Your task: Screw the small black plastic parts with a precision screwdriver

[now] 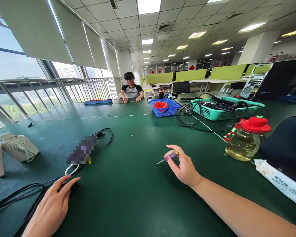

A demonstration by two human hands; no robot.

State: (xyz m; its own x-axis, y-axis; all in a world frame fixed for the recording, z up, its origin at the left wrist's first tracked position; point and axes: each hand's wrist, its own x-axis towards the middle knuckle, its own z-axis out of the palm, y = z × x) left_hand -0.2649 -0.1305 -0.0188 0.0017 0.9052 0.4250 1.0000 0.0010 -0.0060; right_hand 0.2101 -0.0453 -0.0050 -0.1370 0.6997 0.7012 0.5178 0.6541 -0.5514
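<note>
Over the green table (128, 194), my right hand (184, 166) is closed on a small screwdriver (172, 156). Its clear handle lies between thumb and fingers, and the thin metal tip points left. At the lower left, my left hand (53, 202) rests with thumb and fingers apart, beside black cables (19, 194). A dark patch shows under its fingertips; whether that is an object or shadow I cannot tell. Just beyond that hand lies a blurred-out dark object (82, 149) with a white loop (71, 169) and a black cord (111, 135).
A beige case (21, 148) stands at left. Rightward are a blue basket (165, 110), a teal basket (212, 113) of cables, a red-lidded bottle (245, 143) and a white packet (281, 182). Across the table sits another person (132, 90), near a blue tray (98, 102).
</note>
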